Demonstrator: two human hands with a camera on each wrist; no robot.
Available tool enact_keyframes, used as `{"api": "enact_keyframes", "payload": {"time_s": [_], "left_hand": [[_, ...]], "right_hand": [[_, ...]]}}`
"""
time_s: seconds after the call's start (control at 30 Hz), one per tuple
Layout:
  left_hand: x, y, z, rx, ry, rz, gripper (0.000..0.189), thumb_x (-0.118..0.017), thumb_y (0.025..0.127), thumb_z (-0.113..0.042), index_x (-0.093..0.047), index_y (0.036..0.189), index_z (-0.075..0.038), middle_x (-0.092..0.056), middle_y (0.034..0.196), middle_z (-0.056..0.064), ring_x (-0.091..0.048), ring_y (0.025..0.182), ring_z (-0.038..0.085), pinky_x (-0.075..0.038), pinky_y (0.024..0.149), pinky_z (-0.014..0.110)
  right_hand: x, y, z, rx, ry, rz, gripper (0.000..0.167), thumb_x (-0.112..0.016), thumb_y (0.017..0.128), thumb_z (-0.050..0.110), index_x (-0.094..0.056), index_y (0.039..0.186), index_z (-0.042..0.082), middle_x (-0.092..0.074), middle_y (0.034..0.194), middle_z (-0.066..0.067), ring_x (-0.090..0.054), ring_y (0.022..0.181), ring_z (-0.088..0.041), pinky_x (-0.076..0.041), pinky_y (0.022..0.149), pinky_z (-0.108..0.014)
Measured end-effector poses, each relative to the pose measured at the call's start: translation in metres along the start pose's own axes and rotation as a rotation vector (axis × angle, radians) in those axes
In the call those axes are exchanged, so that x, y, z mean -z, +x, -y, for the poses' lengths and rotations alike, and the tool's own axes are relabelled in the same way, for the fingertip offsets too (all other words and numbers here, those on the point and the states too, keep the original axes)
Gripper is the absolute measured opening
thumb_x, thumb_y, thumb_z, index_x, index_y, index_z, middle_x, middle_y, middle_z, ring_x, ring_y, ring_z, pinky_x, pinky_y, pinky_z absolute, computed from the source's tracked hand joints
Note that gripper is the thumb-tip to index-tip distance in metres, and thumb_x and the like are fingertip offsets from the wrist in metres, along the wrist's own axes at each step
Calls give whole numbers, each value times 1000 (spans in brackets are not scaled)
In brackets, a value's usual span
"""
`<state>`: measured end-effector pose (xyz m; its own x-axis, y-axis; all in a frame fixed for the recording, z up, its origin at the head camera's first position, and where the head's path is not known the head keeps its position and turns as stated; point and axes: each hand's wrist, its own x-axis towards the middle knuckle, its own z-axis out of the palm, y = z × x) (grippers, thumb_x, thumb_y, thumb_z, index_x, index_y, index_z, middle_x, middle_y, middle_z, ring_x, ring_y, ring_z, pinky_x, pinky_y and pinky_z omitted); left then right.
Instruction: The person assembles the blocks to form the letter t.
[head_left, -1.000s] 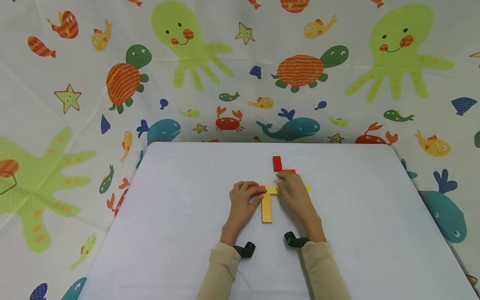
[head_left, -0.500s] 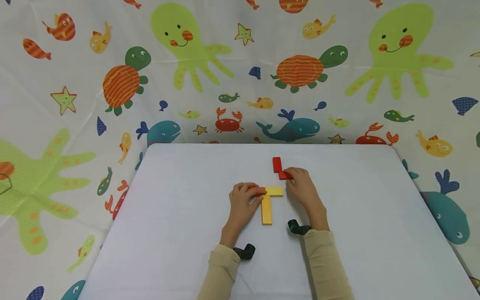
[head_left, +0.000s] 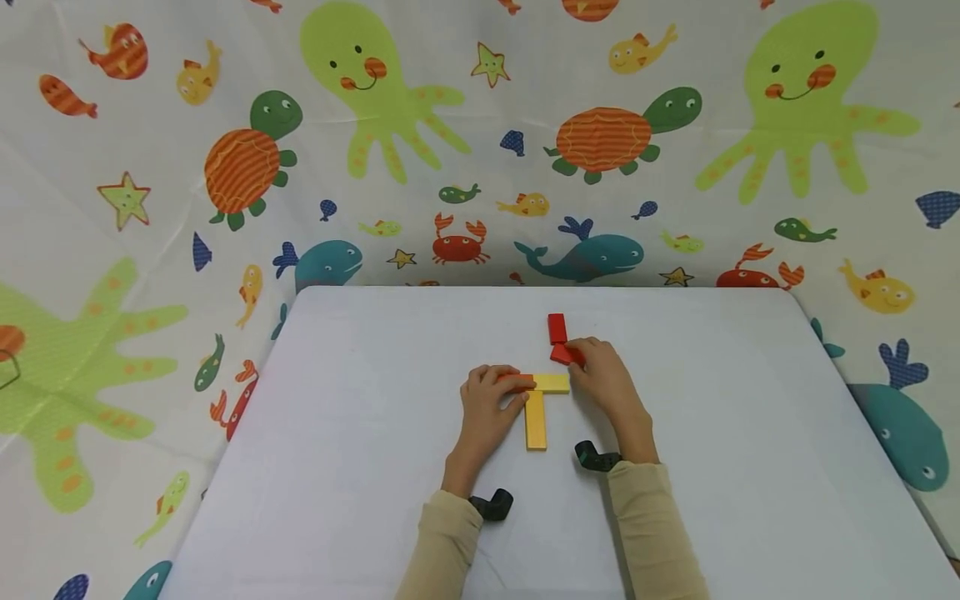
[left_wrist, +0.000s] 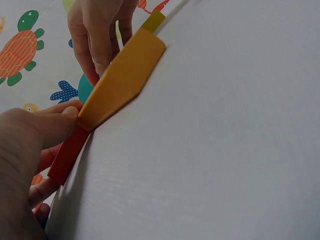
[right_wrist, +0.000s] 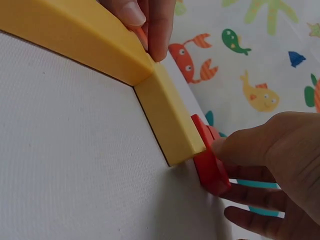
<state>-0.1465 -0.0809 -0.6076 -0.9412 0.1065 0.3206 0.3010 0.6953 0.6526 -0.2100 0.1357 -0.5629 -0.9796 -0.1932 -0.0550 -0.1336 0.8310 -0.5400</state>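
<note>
Near the table's middle my left hand (head_left: 483, 408) holds a small red-orange block (left_wrist: 70, 154) between thumb and fingers. That block's right end meets a light yellow block (head_left: 552, 383) lying crosswise. A longer, deeper yellow block (head_left: 536, 423) runs from their join toward me, together making a T. My right hand (head_left: 609, 387) pinches a red block (head_left: 562, 354), set slightly askew beyond the light yellow one. Another red block (head_left: 557, 328) lies lengthwise at its far end. My fingers hide part of the held blocks.
All blocks lie on a white-covered table (head_left: 337, 433), whose far edge is just beyond the red blocks. Behind it hangs a cloth (head_left: 420, 83) printed with sea animals. Each wrist wears a black camera mount (head_left: 492, 505).
My right hand has gone from over the light yellow block to the nearer red block, turning it slightly and shifting it left. A yellow tip beside that hand has vanished. My left hand stays put.
</note>
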Motion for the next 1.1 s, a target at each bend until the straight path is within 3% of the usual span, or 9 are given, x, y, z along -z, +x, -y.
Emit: {"api": "enact_keyframes", "payload": {"time_s": [0.63, 1.1], "left_hand": [[4, 1, 0, 25, -9, 34, 19, -75, 97, -27, -79, 115, -30, -65, 131, -3, -44, 132, 28, -31, 110, 57], [5, 0, -1, 20, -8, 32, 18, -74, 97, -30, -79, 115, -31, -65, 130, -3, -44, 131, 28, -31, 111, 58]], "right_hand": [[-4, 1, 13, 13, 83, 35, 42, -67, 101, 15, -61, 142, 8, -67, 129, -17, -62, 110, -32, -58, 99, -49], [-17, 3, 18, 26, 145, -51, 39, -70, 100, 20, -67, 137, 10, -66, 121, -16, -62, 97, -29, -60, 83, -39]]}}
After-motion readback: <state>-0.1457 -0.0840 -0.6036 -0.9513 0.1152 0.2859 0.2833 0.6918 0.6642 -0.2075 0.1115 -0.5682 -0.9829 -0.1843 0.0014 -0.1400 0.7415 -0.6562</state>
